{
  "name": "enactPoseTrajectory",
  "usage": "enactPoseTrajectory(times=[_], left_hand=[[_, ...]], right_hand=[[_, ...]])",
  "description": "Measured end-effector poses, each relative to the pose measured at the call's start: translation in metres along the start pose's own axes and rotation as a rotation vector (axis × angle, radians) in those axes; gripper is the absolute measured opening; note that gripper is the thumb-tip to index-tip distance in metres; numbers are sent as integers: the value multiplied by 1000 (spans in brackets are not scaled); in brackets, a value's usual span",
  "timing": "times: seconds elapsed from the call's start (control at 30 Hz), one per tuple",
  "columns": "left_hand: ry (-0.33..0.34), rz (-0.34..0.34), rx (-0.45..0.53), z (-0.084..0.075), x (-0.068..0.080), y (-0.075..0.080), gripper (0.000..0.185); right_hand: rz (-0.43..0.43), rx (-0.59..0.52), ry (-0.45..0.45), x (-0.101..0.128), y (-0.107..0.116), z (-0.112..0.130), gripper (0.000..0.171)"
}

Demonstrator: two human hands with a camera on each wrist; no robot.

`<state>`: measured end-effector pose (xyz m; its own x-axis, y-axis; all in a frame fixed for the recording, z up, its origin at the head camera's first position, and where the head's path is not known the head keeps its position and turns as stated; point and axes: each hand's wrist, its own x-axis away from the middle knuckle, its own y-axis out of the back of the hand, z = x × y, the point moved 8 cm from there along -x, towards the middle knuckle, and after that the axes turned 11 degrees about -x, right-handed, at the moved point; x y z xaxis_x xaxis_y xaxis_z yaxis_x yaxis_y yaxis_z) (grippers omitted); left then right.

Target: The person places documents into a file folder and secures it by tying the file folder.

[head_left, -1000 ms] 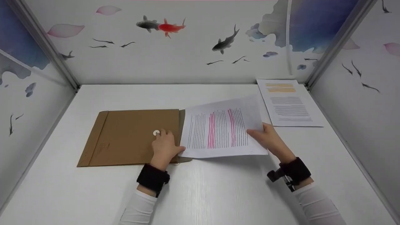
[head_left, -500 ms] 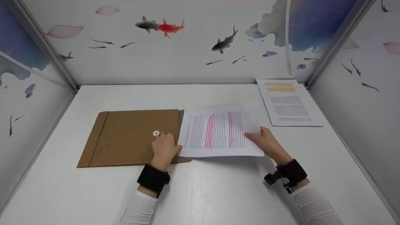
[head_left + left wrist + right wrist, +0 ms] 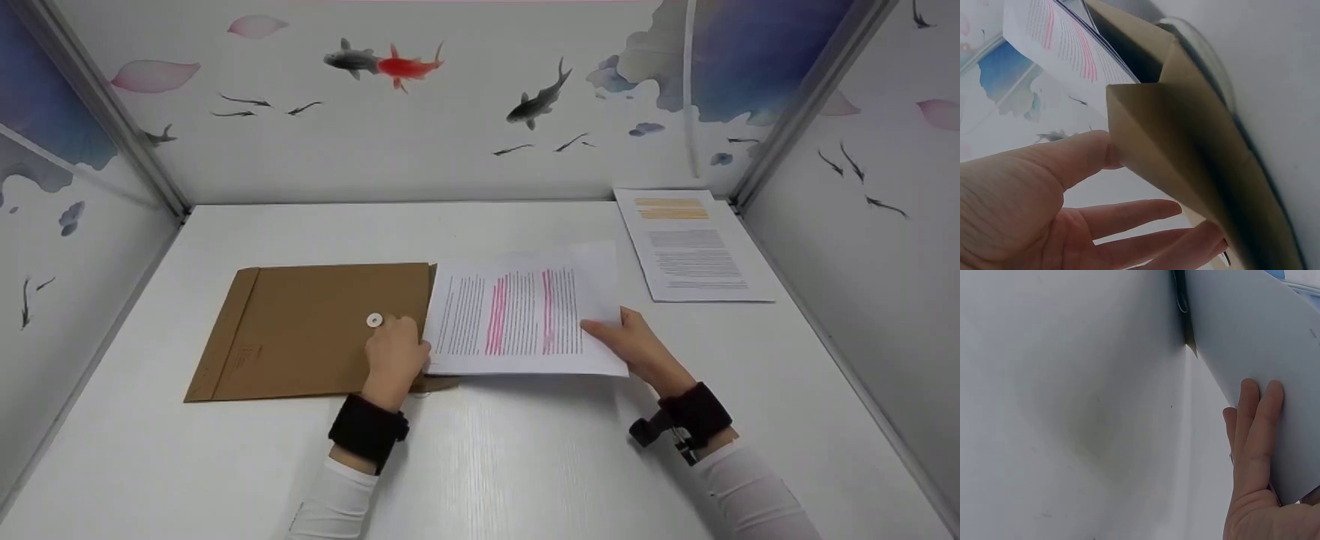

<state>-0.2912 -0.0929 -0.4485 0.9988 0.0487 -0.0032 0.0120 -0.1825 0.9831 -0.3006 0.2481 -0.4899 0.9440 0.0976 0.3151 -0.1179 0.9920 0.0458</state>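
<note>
The white table (image 3: 525, 465) carries a brown envelope (image 3: 315, 330) lying flat at centre left, its mouth toward the right, and a printed sheet with pink highlighting (image 3: 525, 315) whose left edge sits at that mouth. A second printed page (image 3: 690, 244) lies well apart at the far right. The left hand (image 3: 395, 358) holds the envelope's flap (image 3: 1185, 140) open with its thumb, fingers loose; the right hand (image 3: 637, 346) grasps the sheet's right edge, fingers flat underneath and thumb on top. The likeliest trouble is the sheet's leading corners catching on the flap or the mouth's lip and buckling, since the paper is limp and driven from its far edge only. If the thumb slips, the mouth may close.
</note>
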Motion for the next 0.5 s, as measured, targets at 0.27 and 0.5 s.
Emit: enactPoseTrajectory(times=[0.27, 0.5], left_hand=[[7, 2, 16, -2, 0, 6, 20], [-1, -29, 8, -3, 2, 13, 17]], right_hand=[[-36, -14, -29, 0, 4, -2, 60], [-67, -39, -53, 0, 6, -2, 62]])
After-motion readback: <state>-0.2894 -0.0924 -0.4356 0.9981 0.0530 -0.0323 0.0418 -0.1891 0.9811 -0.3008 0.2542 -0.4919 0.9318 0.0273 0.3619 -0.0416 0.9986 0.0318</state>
